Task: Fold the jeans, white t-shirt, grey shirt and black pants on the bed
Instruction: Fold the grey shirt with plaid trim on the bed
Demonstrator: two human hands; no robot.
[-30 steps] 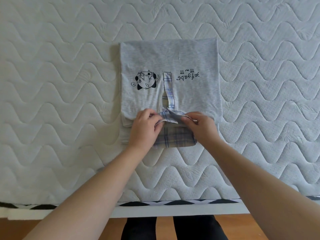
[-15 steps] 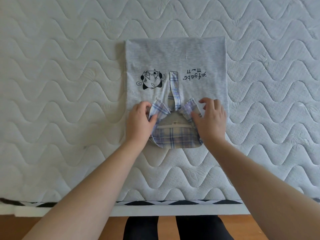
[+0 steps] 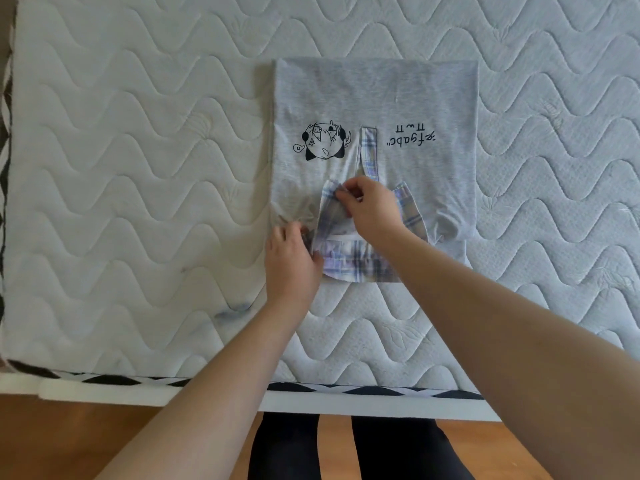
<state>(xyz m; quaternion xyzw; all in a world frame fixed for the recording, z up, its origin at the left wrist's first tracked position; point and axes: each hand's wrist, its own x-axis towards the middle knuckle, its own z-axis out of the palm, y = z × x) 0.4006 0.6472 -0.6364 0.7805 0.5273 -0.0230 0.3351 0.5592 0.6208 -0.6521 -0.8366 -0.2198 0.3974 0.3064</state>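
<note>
On the quilted mattress of the bed (image 3: 121, 202) only one of the four garments is seen: the grey shirt (image 3: 374, 98), laid flat near the middle of the frame with its body already brought to a neat rectangle. The jeans, white t-shirt and black pants are not in view, so their state cannot be told. By this showing the shirt is judged part-folded, with the plaid collar (image 3: 349, 265) being tidied and a final fold probably left.

At the collar's left corner the left hand (image 3: 292, 261) is held with its fingers curled, pinching the fabric edge. Further right, the right hand (image 3: 372, 211) is reached across the neck opening, and the left collar flap is pinched between thumb and fingertips.

Against the frame half a second earlier, the right hand is found crossed over from the right flap to the left one, and the left hand is drawn lower, toward the near edge.
</note>
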